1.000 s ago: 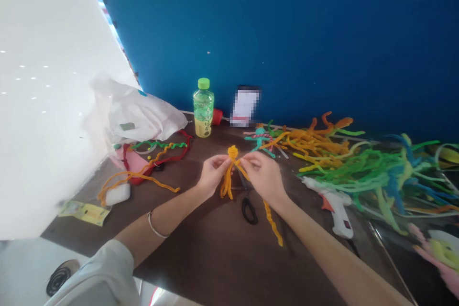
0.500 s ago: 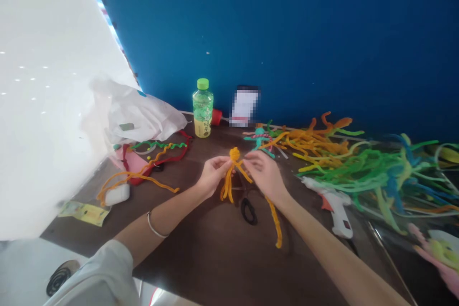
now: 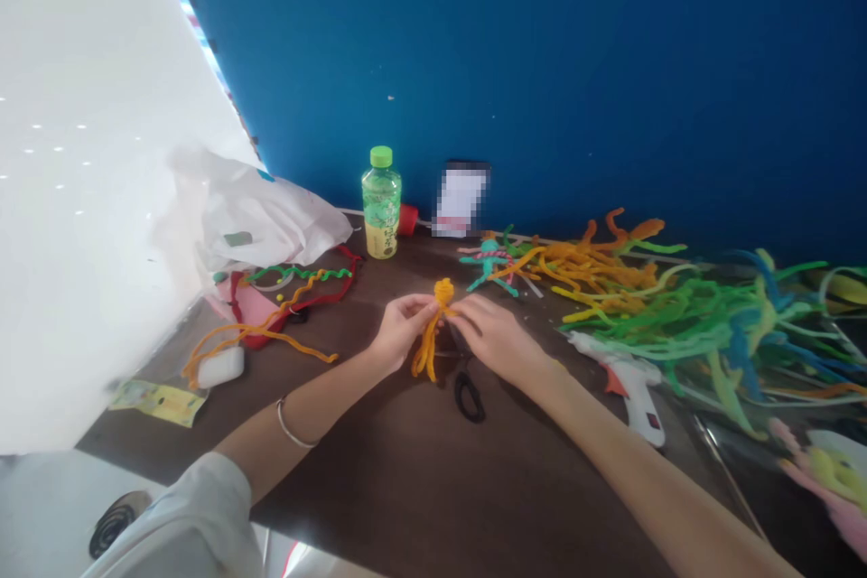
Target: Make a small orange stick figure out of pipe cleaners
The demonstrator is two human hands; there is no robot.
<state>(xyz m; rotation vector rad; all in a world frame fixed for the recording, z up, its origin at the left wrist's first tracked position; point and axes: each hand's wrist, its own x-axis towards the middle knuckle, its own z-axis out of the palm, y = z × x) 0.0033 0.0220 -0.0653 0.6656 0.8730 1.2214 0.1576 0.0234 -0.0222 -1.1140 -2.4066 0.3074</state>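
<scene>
A dark tabletop (image 3: 399, 479) runs along a blue wall (image 3: 542, 63), and a white panel (image 3: 88, 199) fills the upper left of the frame. Open room lies on the tabletop in the lower middle, below the hands. Heaped pipe cleaners (image 3: 704, 325) in green, blue and orange crowd the right side, with a white glue gun (image 3: 633, 388) at their near edge. At centre, the left hand (image 3: 403, 334) and the right hand (image 3: 494, 343) are nearly closed, pinching from either side an orange pipe-cleaner figure (image 3: 428, 352). It hangs between them, its round head above the fingers. Black scissor handles (image 3: 470, 397) lie just below it on the table.
</scene>
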